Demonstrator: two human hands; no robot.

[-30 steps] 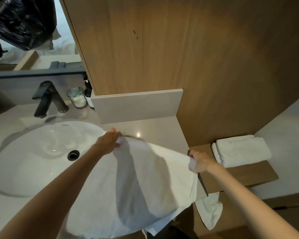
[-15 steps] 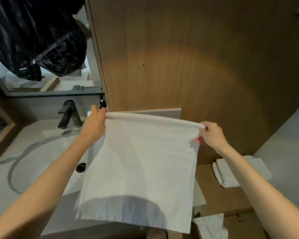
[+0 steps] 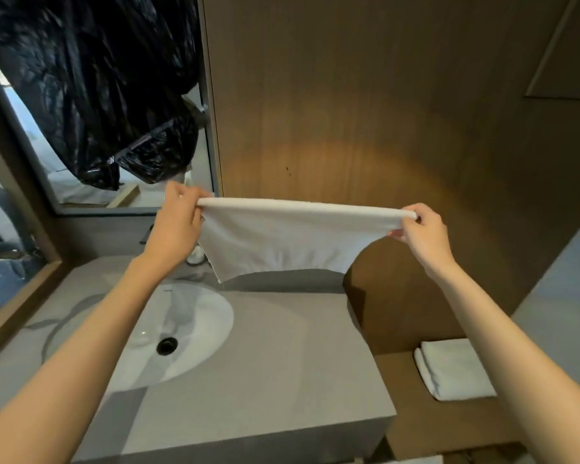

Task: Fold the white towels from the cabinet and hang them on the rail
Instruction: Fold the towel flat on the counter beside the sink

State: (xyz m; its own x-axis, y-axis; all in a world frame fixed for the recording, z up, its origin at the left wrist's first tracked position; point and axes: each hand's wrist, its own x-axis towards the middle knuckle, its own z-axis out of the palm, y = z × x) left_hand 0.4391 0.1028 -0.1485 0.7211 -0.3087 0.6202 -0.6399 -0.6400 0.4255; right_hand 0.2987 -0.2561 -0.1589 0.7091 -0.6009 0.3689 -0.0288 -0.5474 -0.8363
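- Left hand (image 3: 178,222): fingers curled, pinching the left top corner of the white towel (image 3: 282,239).
- Right hand (image 3: 422,231): fingers curled, pinching the right top corner of the same towel.
- White towel: held in the air between both hands, above the back of the grey countertop (image 3: 282,363) and in front of the wood-grain wall panel (image 3: 365,112). Soft matte cloth; top edge stretched into a thick straight band; lower edge hangs short, with its sides drawn inward.
- Countertop: smooth, matte, square-edged slab.
- Sink (image 3: 188,329): glossy white oval basin with a dark round drain (image 3: 166,345), left of the towel and below it.
- Folded towel (image 3: 452,370): white, rectangular stack on the wooden shelf (image 3: 412,416), lower right.
- Black plastic bag (image 3: 98,78): crinkled, glossy, upper left.
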